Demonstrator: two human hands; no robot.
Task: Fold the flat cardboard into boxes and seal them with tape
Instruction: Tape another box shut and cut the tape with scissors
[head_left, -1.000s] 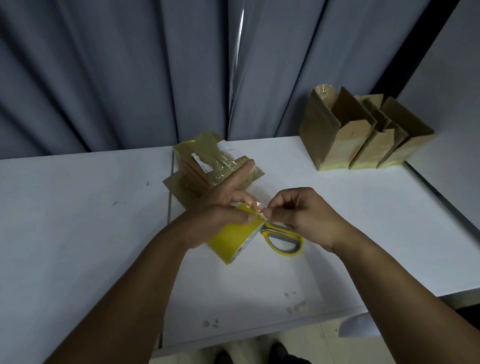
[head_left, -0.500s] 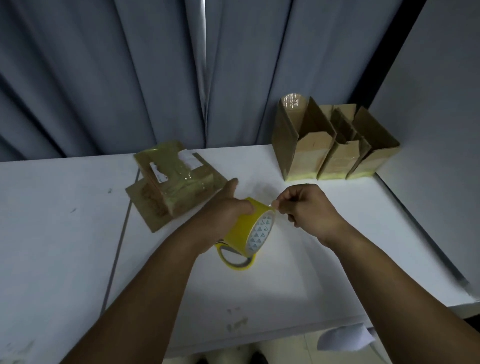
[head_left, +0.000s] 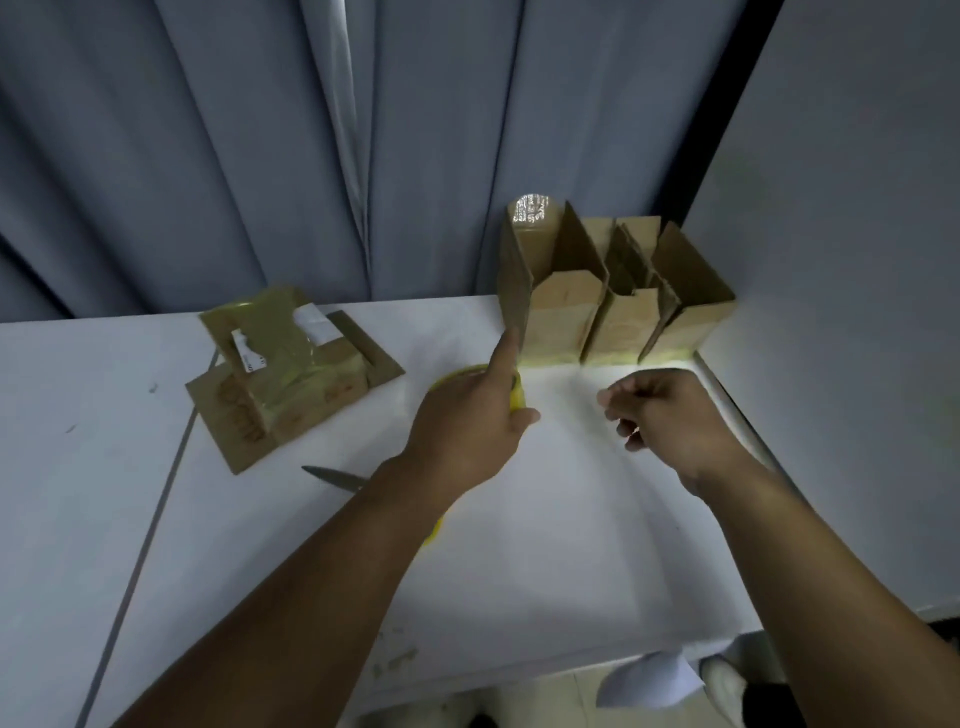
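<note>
Looking down, head view: you face a white table (head_left: 571, 545) before a grey curtain (head_left: 260, 156).
Left hand (head_left: 467, 415): you clasp the yellow tape roll (head_left: 453, 375) from above, index finger stretched forward.
Right hand (head_left: 670, 415): it hovers apart from the roll, fingers curled; whether they pinch a tape end you cannot tell.
Tape roll: under your left palm, just before the leftmost box.
Folded boxes (head_left: 561, 312): three upright in a row, back right.
Flat cardboard (head_left: 244, 441): back left, a tape-wrapped bundle (head_left: 291, 358) on top.
Scissors (head_left: 332, 477): partly beneath your left forearm, blade pointing left.
</note>
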